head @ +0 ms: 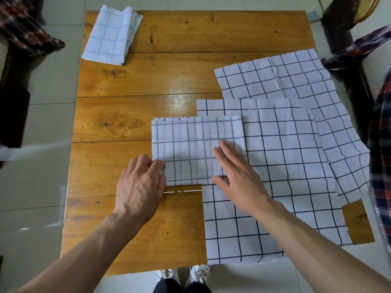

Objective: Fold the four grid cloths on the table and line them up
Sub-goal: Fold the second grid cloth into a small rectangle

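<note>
2 white shoes (186, 275) show just below the near edge of the wooden table (131, 115), whose left half is bare wood. 4 grid cloths: a folded cloth (110, 37) at the far left corner, a half-folded cloth (190, 142) at centre, overlapping 2 flat cloths (275, 166) (285, 81) that overhang the right edge. The left hand (139, 185) curls its fingers onto the half-folded cloth's near left corner; whether it pinches, I cannot tell. The right hand (237, 176) lies flat, fingers straight, pressing its right part.

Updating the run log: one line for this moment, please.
phase: folding second cloth | left hand: grips half-folded cloth edge | right hand: flat on it | folded cloth: far-left corner | unfolded: two, right
</note>
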